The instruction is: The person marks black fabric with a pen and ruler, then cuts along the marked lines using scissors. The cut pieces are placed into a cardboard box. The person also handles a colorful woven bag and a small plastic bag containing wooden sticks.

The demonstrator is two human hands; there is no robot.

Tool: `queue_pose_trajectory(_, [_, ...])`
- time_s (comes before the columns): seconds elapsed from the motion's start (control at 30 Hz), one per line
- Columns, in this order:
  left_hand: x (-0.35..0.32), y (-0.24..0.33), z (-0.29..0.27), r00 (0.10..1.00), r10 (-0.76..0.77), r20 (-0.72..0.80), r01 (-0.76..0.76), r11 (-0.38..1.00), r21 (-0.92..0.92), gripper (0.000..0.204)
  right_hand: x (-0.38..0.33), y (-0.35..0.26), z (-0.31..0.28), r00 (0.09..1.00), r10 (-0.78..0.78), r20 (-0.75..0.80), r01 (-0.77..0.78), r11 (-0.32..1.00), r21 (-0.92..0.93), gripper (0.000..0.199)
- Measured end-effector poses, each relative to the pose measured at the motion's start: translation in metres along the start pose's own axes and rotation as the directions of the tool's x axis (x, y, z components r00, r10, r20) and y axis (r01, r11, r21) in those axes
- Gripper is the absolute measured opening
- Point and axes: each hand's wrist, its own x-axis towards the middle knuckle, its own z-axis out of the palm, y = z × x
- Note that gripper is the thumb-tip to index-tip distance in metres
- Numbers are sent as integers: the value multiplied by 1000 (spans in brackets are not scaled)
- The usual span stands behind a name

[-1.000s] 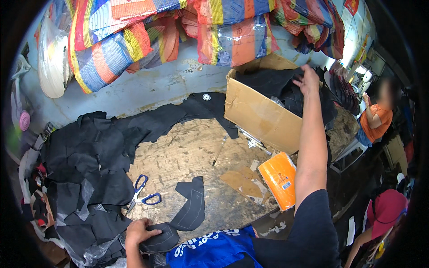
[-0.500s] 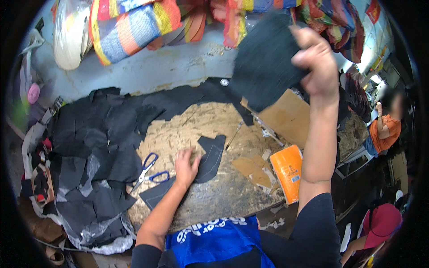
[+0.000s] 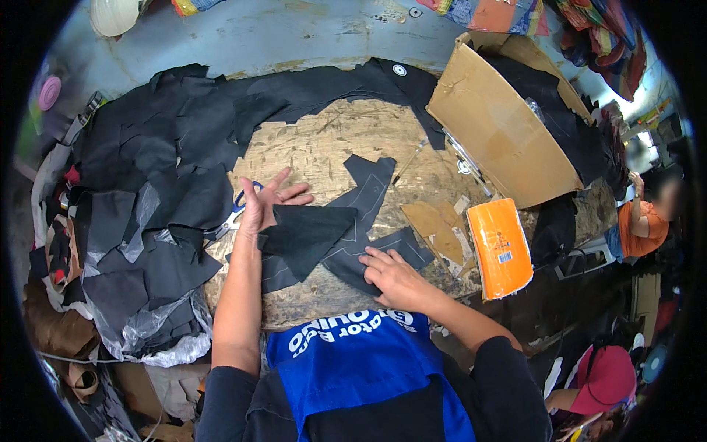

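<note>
My left hand (image 3: 269,202) is palm up with its fingers spread, holding nothing, beside blue-handled scissors (image 3: 237,210) that its forearm partly covers. Against its palm and wrist rests the edge of a black, leather-like piece (image 3: 313,239), partly turned over. Under that lies a black cut piece (image 3: 372,184) marked with pale lines. My right hand (image 3: 398,278) lies with fingers stretched over another black piece with a pale marked outline (image 3: 409,247), touching its surface.
Black sheets and scraps (image 3: 162,169) cover the worn wooden table's (image 3: 309,144) left and far edge. At the right stand a cardboard box (image 3: 493,125) with black material inside and an orange packet (image 3: 501,247). A pen-like tool (image 3: 410,162) lies mid-table. Another person (image 3: 641,225) sits far right.
My right hand has come down from up high, where it held a dark piece, onto the table. My left hand has lifted off the marked piece and turned palm up. The view has shifted.
</note>
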Motion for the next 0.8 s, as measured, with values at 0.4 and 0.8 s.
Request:
queue_pose_trajectory(0.4, [-74,9,20,737,3,-676,126,982,142,40,-18,17,-50,865,-135,-482,29,975,-221,17])
queue_pose_trajectory(0.8, [-161,-62,-3,844,-347,-409,-258,407,-876,57,-38,211,-331,33,427,-904,-838,505,209,36])
